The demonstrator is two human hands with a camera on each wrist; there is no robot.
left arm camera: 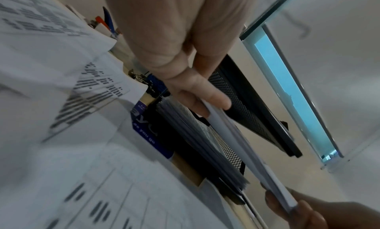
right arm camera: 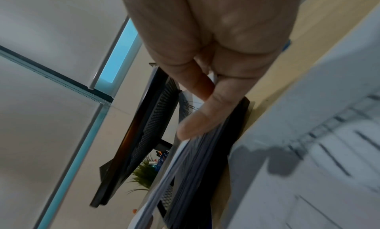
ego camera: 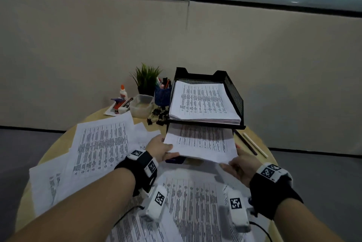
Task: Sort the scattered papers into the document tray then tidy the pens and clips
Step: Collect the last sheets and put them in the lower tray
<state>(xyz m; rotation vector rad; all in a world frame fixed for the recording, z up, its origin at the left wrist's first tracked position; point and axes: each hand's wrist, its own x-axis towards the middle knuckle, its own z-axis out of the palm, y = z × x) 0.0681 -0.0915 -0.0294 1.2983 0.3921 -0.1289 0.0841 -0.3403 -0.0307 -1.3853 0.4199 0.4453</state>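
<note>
A thin stack of printed papers is held by its near corners, its far end inside the lower tier of the black mesh document tray. My left hand pinches the stack's left near corner. My right hand pinches the right near corner. The tray's upper tier holds a thick pile of printed sheets. More printed sheets lie scattered over the round wooden table. Black binder clips sit left of the tray. A blue pen cup holds several pens.
A dark pencil and a pale pencil lie right of the tray. A clear plastic box, a small plant, a glue bottle and a stapler stand at the back left. A wall is behind the table.
</note>
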